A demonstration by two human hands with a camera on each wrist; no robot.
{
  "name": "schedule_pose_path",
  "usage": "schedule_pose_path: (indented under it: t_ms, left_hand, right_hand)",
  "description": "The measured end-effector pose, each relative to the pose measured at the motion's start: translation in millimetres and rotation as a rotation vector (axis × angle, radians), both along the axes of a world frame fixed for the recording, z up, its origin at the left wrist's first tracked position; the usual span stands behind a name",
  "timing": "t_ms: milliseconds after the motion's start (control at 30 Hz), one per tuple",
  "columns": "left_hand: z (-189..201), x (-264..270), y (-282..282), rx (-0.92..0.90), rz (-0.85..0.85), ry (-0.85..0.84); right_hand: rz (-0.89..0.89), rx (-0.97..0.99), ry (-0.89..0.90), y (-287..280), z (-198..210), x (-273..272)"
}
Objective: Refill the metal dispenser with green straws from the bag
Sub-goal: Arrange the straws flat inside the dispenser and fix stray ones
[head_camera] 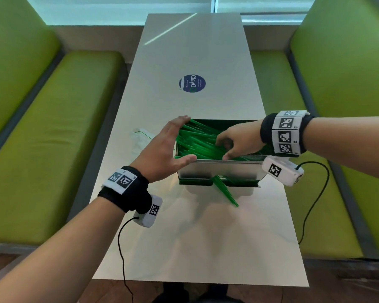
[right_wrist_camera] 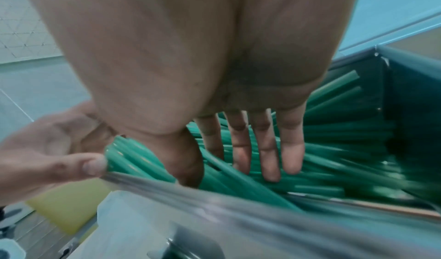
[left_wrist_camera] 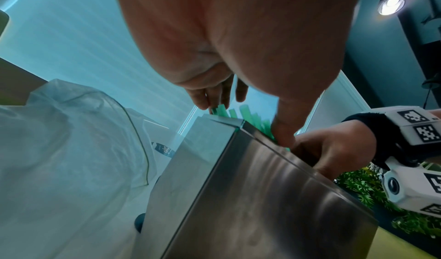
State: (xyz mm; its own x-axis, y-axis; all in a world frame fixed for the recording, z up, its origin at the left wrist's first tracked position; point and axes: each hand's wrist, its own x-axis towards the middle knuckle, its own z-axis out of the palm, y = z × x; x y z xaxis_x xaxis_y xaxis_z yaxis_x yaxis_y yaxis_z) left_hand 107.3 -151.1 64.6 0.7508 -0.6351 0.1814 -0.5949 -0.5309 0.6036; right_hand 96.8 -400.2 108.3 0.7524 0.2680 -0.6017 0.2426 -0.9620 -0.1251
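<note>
The metal dispenser [head_camera: 219, 171] stands open-topped mid-table, filled with a loose, crossed pile of green straws [head_camera: 197, 141]. My left hand [head_camera: 169, 145] is at its left end, straight fingers against the straw ends and thumb along the front rim. My right hand [head_camera: 225, 147] reaches in from the right; in the right wrist view its fingers [right_wrist_camera: 269, 150] lie straight on the straws [right_wrist_camera: 334, 159]. A few straws [head_camera: 225, 191] stick out of the bottom tray onto the table. The clear plastic bag [head_camera: 140, 138] lies flat just left of the dispenser, also seen as the bag [left_wrist_camera: 59, 150].
The long grey table [head_camera: 195, 51] carries a round blue sticker [head_camera: 192, 83] beyond the dispenser. Green bench seats [head_camera: 53, 138] run along both sides. Cables from the wrist cameras hang over the table's near part.
</note>
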Motion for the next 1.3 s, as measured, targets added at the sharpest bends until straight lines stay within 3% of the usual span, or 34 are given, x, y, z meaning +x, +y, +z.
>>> schedule_pose_path:
  t_ms: [333,500,667,800,900,1000,1100,1200,1300]
  left_hand:
    - [2.7,7.1,-11.4,0.172,-0.076,0.1]
    - [10.4,9.3,-9.8,0.199,-0.063,-0.147]
    - [10.5,12.8,-9.5,0.398,-0.014,-0.09]
    - [9.1,14.5,-5.4,0.201,0.014,-0.064]
    - [5.2,10.6,-3.2,0.077,0.05,0.055]
    - [-1.7,6.5,-2.7,0.083,0.064,0.095]
    - [-2.4,3.8,-2.3,0.19,0.067,0.011]
    - [0.7,0.6,-3.5,0.277,0.025,-0.036]
    - [4.7,4.8,-4.3,0.29,-0.013,0.038]
  right_hand:
    - [0.023,0.066,-0.025,10.1,-2.3,-5.0]
    - [0.058,0.046,0.035,12.0,-2.6,-5.0]
    - [-0.039,0.132,0.044,5.6,-8.0,-7.6]
    - [-0.157,0.228,-0.005,-3.9,-8.7,-8.2]
    - [-0.253,0.349,-0.062,-7.3,-0.7,-6.0]
    - [-0.342,0.55,-0.112,-5.6,14.6,-3.4]
    - [-0.349,0.643,-0.23,-0.7,31.9,2.6]
    - [-0.242,0.48,-0.327,5.4,36.7,8.4]
    - [-0.145,0.179,-0.257,8.9,26.1,6.1]
